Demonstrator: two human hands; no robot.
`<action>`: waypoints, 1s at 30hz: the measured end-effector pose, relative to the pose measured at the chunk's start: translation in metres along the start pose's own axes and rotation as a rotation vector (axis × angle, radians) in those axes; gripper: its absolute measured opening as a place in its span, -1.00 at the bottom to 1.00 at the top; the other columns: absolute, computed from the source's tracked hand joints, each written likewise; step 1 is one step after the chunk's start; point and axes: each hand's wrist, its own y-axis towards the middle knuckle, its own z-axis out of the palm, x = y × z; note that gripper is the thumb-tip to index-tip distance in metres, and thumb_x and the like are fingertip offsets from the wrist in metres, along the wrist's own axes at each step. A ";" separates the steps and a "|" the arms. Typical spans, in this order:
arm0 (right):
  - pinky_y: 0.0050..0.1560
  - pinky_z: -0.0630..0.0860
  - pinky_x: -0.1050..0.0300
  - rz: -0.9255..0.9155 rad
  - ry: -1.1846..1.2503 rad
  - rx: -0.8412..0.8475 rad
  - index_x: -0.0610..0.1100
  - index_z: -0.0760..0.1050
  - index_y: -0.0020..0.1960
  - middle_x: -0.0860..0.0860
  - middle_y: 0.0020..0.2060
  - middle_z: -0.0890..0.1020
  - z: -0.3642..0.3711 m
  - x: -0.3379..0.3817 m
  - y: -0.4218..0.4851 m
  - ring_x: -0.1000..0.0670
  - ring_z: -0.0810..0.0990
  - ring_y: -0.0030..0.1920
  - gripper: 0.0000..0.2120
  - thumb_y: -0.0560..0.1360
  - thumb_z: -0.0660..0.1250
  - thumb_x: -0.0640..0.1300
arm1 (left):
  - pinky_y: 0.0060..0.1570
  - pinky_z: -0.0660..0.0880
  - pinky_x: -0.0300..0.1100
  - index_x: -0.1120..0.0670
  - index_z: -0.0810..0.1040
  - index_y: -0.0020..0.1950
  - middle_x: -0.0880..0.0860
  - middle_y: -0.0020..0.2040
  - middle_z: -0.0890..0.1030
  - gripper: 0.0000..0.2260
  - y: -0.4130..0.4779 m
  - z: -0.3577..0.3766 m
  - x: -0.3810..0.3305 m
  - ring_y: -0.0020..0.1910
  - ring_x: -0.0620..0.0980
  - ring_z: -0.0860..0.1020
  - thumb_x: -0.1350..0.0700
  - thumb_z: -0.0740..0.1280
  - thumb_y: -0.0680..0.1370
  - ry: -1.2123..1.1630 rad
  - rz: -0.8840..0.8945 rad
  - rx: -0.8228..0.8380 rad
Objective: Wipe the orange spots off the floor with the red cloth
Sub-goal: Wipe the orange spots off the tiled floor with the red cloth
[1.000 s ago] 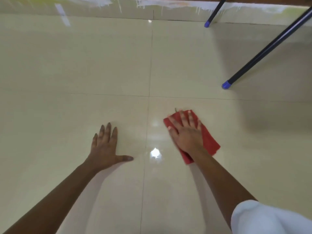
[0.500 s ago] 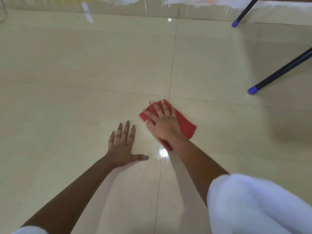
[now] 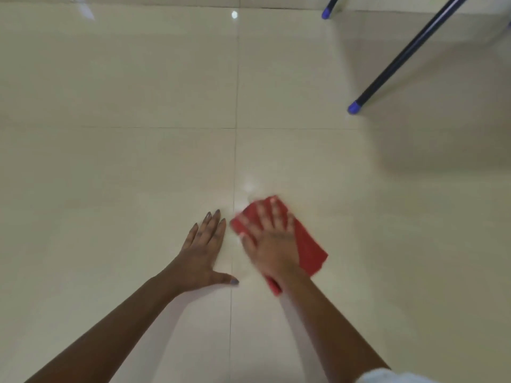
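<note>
The red cloth (image 3: 308, 246) lies flat on the glossy cream tile floor (image 3: 138, 161), just right of a vertical grout line. My right hand (image 3: 269, 241) presses down on it with straight, spread fingers and is blurred by motion. My left hand (image 3: 203, 251) rests flat on the floor to the left of the cloth, fingers straight and thumb stretched out to the right. I see no orange spots on the tiles; whatever lies under the cloth is hidden.
Two dark slanted legs with blue feet stand at the upper right, the near foot (image 3: 354, 107) and the far foot (image 3: 326, 13). Their shadow darkens the floor at the right. A white sleeve (image 3: 387, 375) shows at the bottom right.
My right hand has slid the cloth across the floor near the grout line. The camera has shifted, so both hands now sit lower and closer together. My left hand stays planted.
</note>
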 end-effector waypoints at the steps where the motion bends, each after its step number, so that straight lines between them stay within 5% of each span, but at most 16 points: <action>1: 0.45 -0.15 -0.26 -0.107 -0.008 0.005 0.28 0.13 0.43 0.05 0.54 0.06 0.007 0.006 -0.027 -0.15 -0.09 0.53 -0.55 0.55 0.01 0.19 | 0.38 -0.42 -0.18 0.01 -0.42 0.43 -0.04 0.46 -0.46 0.15 0.000 0.002 -0.004 0.41 -0.15 -0.48 -0.59 0.10 0.17 -0.010 0.004 0.007; 4: 0.43 0.01 -0.26 -0.102 -0.035 0.010 0.32 0.16 0.41 0.05 0.51 0.19 0.007 -0.025 -0.090 -0.13 0.04 0.52 -0.53 0.51 0.08 0.20 | 0.37 -0.43 -0.18 0.02 -0.47 0.39 -0.05 0.44 -0.49 0.17 0.002 0.003 -0.016 0.39 -0.15 -0.50 -0.60 0.10 0.14 -0.007 -0.002 0.016; 9: 0.45 -0.14 -0.24 0.359 -0.034 -0.013 0.30 0.03 0.47 0.02 0.54 0.01 -0.023 -0.089 -0.046 -0.15 -0.12 0.53 -0.51 0.55 -0.01 0.20 | 0.37 -0.43 -0.16 0.04 -0.45 0.39 -0.06 0.43 -0.49 0.17 0.021 0.008 -0.050 0.38 -0.15 -0.52 -0.62 0.07 0.14 0.012 0.061 0.021; 11: 0.43 -0.18 -0.24 0.330 -0.020 -0.004 0.29 -0.03 0.47 0.02 0.55 -0.05 -0.022 -0.080 -0.036 -0.16 -0.17 0.52 -0.51 0.56 -0.04 0.20 | 0.37 -0.44 -0.15 0.05 -0.44 0.41 -0.05 0.42 -0.50 0.18 0.031 0.012 -0.065 0.38 -0.14 -0.52 -0.62 0.03 0.12 0.020 0.086 0.021; 15: 0.42 -0.01 -0.23 0.129 -0.066 -0.031 0.30 0.09 0.44 0.03 0.52 0.15 -0.005 -0.079 -0.101 -0.15 0.04 0.52 -0.50 0.52 0.05 0.21 | 0.37 -0.43 -0.14 0.06 -0.38 0.45 -0.02 0.44 -0.47 0.17 0.044 0.015 -0.087 0.39 -0.12 -0.52 -0.63 0.01 0.15 0.083 0.172 0.036; 18: 0.42 0.04 -0.24 0.366 -0.093 -0.068 0.29 0.11 0.45 0.01 0.52 0.16 -0.018 -0.146 -0.126 -0.16 0.07 0.51 -0.50 0.52 0.05 0.20 | 0.36 -0.45 -0.16 0.08 -0.27 0.51 -0.02 0.45 -0.44 0.15 0.058 0.017 -0.103 0.39 -0.12 -0.50 -0.59 0.04 0.18 0.118 0.215 0.049; 22: 0.45 -0.09 -0.24 0.665 -0.026 -0.046 0.20 -0.17 0.50 -0.05 0.55 -0.09 -0.043 -0.209 -0.089 -0.15 -0.14 0.52 -0.45 0.58 -0.06 0.21 | 0.34 -0.50 -0.18 0.07 -0.31 0.49 -0.01 0.45 -0.45 0.11 0.082 0.019 -0.128 0.39 -0.13 -0.52 -0.59 -0.02 0.20 0.188 0.298 0.061; 24: 0.44 -0.11 -0.26 0.643 0.015 -0.076 0.15 -0.18 0.52 -0.09 0.54 -0.11 -0.038 -0.196 -0.084 -0.17 -0.16 0.52 -0.43 0.58 -0.06 0.19 | 0.35 -0.49 -0.17 0.07 -0.32 0.49 -0.01 0.45 -0.45 0.11 0.095 0.022 -0.144 0.38 -0.11 -0.53 -0.58 -0.02 0.20 0.200 0.333 0.081; 27: 0.43 -0.05 -0.28 0.361 -0.061 -0.064 0.20 0.04 0.49 -0.06 0.53 0.06 -0.021 -0.171 -0.123 -0.22 -0.04 0.52 -0.52 0.58 -0.04 0.15 | 0.33 -0.51 -0.18 0.05 -0.32 0.49 0.00 0.45 -0.45 0.09 0.111 0.027 -0.170 0.38 -0.10 -0.53 -0.58 -0.03 0.20 0.217 0.412 0.104; 30: 0.40 0.05 -0.28 0.505 -0.072 -0.093 0.21 0.10 0.48 -0.06 0.51 0.15 -0.024 -0.203 -0.157 -0.23 0.07 0.50 -0.52 0.55 -0.03 0.15 | 0.35 -0.48 -0.12 0.00 -0.33 0.49 -0.01 0.46 -0.44 0.09 0.132 0.023 -0.184 0.38 -0.08 -0.53 -0.59 -0.04 0.19 0.244 0.433 0.112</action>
